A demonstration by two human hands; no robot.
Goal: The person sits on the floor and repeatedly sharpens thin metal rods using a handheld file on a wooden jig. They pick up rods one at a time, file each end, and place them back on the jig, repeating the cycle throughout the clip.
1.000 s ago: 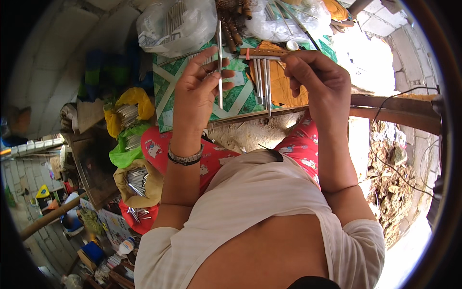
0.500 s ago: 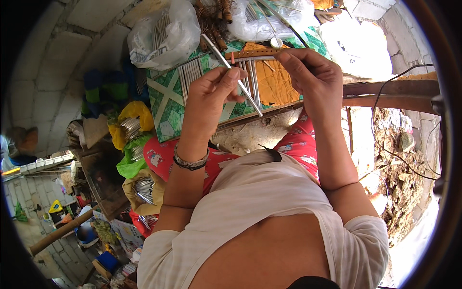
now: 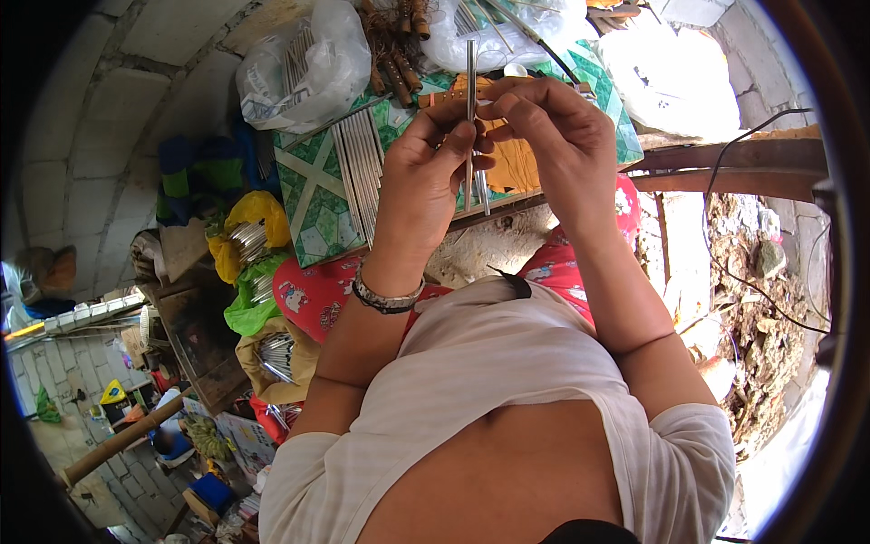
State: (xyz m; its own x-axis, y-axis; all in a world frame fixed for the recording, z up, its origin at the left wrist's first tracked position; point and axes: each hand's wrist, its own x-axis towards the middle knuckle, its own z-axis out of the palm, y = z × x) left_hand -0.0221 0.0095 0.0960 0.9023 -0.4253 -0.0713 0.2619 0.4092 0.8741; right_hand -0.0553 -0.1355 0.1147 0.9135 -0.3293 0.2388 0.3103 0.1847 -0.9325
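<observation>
My left hand (image 3: 421,168) is closed round a thin silvery metal tube (image 3: 470,77), pinched between thumb and fingers and pointing away from me. Right beside the tube is my right hand (image 3: 571,150), its thumb and forefinger brought together in a pinch; what it holds, if anything, is too small to make out. Beneath both hands is a low table with a green patterned top (image 3: 308,195). Several similar metal tubes (image 3: 356,163) lie side by side on it, left of my left hand. A brown strip with holes (image 3: 435,98) and an orange cloth (image 3: 517,172) are partly hidden by my hands.
Clear plastic bags (image 3: 304,77) holding tubes stand at the far side, next to brown rolled pieces (image 3: 394,68). To my left are a yellow bag (image 3: 249,227), a green bag (image 3: 254,299) and a brown bag (image 3: 276,358) with metal tubes. A black cable (image 3: 716,195) hangs at the right.
The tube has swung from a slant to nearly straight ahead. My left hand has moved right and my right hand left, bringing them together at the tube.
</observation>
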